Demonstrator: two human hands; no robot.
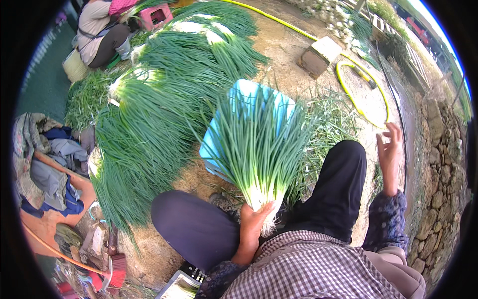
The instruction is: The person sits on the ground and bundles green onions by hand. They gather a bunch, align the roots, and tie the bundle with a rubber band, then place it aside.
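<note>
My left hand [252, 224] grips a bunch of green onions [263, 160] round its white stem ends, just above the roots. The bunch's green leaves fan out away from me, over a blue plastic stool [213, 147] that stands in front of my knees. My right hand [390, 149] is raised out to the right beyond my knee, its fingers apart and holding nothing. To the left of the stool lies a long heap of green onions [145, 145], with white root ends showing along its outer side.
Cut leaves [332, 123] litter the ground beyond my right knee. A yellow hose [386, 101] loops near a block-like box [319, 56]. At top left sits another person [99, 37] by a pink stool [157, 17]. A red broom [118, 270] and a tray [177, 286] lie lower left.
</note>
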